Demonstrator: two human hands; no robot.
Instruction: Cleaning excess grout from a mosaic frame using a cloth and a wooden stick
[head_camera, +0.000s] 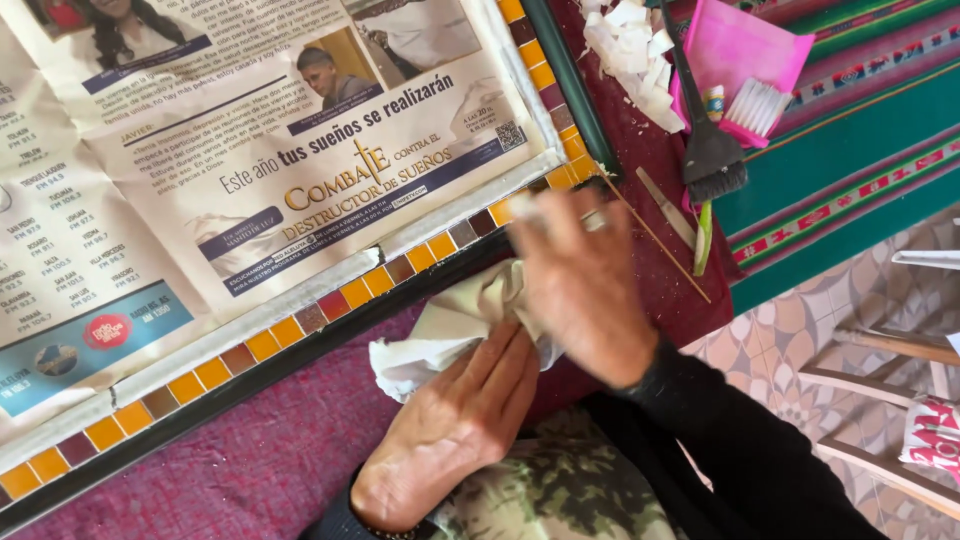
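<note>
A frame edged with orange, yellow and brown mosaic tiles (350, 292) lies on a maroon cloth, its middle covered by newspaper (250, 160). A crumpled cream cloth (440, 335) rests against the frame's dark outer edge near its corner. My right hand (580, 290), blurred and wearing a ring, presses the cloth's upper end onto the tiles at the corner. My left hand (455, 420) lies just below, fingers together on the cloth's lower part, holding it down.
Right of the frame lie a black brush (712, 160), a pink tray (745, 45) with a small white brush, a heap of white scraps (630, 40), a thin wooden stick (655, 235) and a flat blade (668, 208). A striped woven cloth (850, 150) hangs over the table edge above patterned floor tiles (780, 340).
</note>
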